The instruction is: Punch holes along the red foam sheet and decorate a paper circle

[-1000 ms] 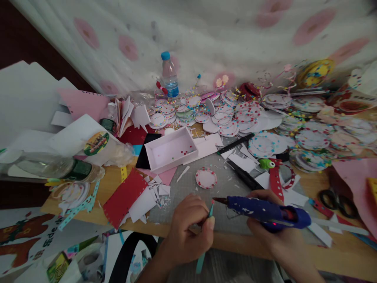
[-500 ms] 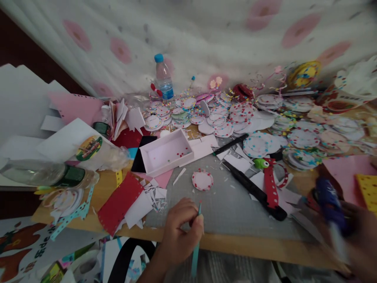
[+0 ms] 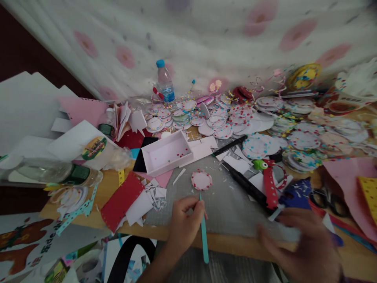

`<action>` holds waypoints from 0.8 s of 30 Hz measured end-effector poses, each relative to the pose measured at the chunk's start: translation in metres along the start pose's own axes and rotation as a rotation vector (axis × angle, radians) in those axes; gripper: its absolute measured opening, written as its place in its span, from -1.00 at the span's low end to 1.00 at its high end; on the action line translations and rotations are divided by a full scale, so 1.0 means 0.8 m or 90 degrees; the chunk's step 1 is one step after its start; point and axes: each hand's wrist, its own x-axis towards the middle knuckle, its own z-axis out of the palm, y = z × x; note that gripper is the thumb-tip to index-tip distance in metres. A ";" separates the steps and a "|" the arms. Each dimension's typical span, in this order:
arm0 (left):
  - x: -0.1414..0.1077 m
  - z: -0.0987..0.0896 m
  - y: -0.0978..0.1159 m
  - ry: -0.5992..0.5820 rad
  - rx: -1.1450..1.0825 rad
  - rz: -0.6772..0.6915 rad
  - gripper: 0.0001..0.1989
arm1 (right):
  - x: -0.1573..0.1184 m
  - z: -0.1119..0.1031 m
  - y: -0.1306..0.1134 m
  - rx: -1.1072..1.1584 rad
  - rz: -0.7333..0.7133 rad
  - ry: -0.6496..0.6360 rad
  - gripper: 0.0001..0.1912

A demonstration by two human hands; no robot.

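Note:
My left hand (image 3: pixel 188 220) pinches a teal tweezer-like tool (image 3: pixel 204 239) at the front edge of the grey mat (image 3: pixel 218 212). The tool's tip points at a small round white piece (image 3: pixel 202 180) ringed with red dots, which lies just beyond it. My right hand (image 3: pixel 303 243), blurred by motion, is over the right front edge, its fingers apart. Close to its fingertips lies a blue glue gun (image 3: pixel 294 194) with a whitish stick. I see nothing held in that hand.
A white open box (image 3: pixel 167 153) holds a few red bits. Behind are many decorated round pieces (image 3: pixel 216 122) and a water bottle (image 3: pixel 165 82). Red card (image 3: pixel 122 202) lies left; a black cutter (image 3: pixel 247 186) and scissors (image 3: pixel 330 200) lie right.
My right hand has let go of the blue glue gun, which now lies on the table, and has moved left. The teal tool has tilted and shifted slightly right in my left hand.

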 end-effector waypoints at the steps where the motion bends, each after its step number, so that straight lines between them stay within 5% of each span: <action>1: 0.001 0.005 0.000 0.001 0.018 -0.017 -0.64 | 0.007 0.020 -0.020 0.048 -0.104 -0.058 -0.81; 3: 0.002 0.013 -0.001 0.011 0.068 -0.008 -0.65 | 0.021 0.057 -0.050 0.079 -0.271 -0.159 -0.83; 4: 0.002 0.016 -0.002 0.020 0.091 0.006 -0.66 | 0.028 0.072 -0.058 0.110 -0.349 -0.146 -0.84; 8: 0.002 0.023 -0.005 0.055 0.125 0.026 -0.66 | 0.044 0.101 -0.060 0.166 -0.424 -0.112 -0.64; 12: 0.006 0.028 -0.006 0.061 0.133 0.009 -0.62 | 0.042 0.106 -0.045 0.194 -0.402 -0.144 -0.64; 15: 0.009 0.027 -0.009 0.027 0.093 -0.032 -0.55 | 0.037 0.112 -0.039 0.267 -0.292 -0.150 -0.67; 19: 0.017 0.009 -0.022 0.006 -0.045 -0.137 -0.51 | 0.035 0.119 -0.037 0.308 -0.163 -0.110 -0.65; 24: 0.032 -0.015 -0.036 0.015 -0.113 -0.222 -0.65 | 0.032 0.120 -0.037 0.323 -0.141 -0.141 -0.65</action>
